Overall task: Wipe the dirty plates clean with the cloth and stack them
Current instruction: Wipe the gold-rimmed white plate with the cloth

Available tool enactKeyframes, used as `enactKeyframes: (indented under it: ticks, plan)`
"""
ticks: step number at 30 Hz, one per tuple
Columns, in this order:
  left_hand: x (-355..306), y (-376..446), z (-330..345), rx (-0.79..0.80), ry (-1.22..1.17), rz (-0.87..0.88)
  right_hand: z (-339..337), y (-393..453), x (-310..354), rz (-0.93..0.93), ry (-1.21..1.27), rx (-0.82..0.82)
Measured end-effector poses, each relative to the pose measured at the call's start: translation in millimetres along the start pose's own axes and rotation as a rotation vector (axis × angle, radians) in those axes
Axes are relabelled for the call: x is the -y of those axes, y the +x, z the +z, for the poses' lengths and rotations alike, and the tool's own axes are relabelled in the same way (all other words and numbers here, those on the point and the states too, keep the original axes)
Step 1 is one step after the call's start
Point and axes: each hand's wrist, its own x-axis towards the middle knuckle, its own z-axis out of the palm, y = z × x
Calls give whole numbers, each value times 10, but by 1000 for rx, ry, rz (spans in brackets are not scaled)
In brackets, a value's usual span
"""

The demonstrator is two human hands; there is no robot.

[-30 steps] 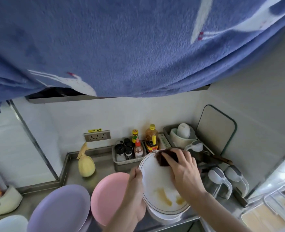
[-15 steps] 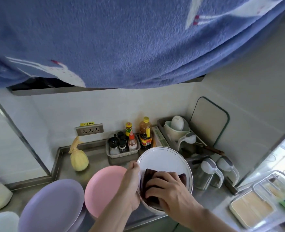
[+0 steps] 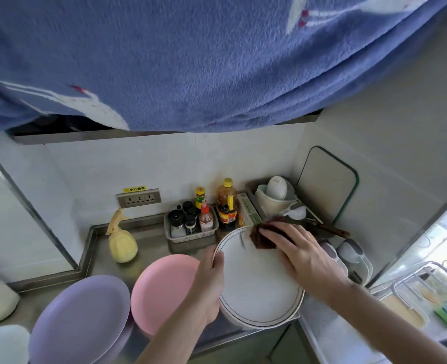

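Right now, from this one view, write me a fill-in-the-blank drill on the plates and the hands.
1. The right hand presses a dark brown ____ against the far rim of the white plate.
2. The left hand grips the white plate at its ____ edge.
3. Just left of the white plate lies a ____ plate, and beyond that a purple plate.
4. The yellow gourd-shaped bottle stands below the wall ____.

Missing words: cloth; left; pink; socket
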Motion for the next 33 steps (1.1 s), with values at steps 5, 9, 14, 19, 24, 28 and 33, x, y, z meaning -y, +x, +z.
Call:
enactKeyframes:
  ticks: [5, 9, 14, 19, 24, 28, 33]
  plan:
    - [-19, -16, 49, -65, -3, 16, 169, -255, 159, 117, -133, 58]
    - [-19, 19, 28, -105, 61, 40, 296, -594, 388, 159, -49, 39]
    - [-23, -10, 136, -95, 21, 23, 468, -643, 787, 144, 123, -12]
    - [-71, -21, 97, -70, -23, -29, 402, -608, 740, 3, 190, -27]
    - [-102, 24, 6, -80, 59, 29, 92, -634, 205, -91, 29, 103]
    - [-45, 65, 27, -6, -3, -72, -130, -555, -196, -26, -101, 72]
    - [135, 78, 396, 106, -108, -193, 94, -450, -194, 395, -13, -159]
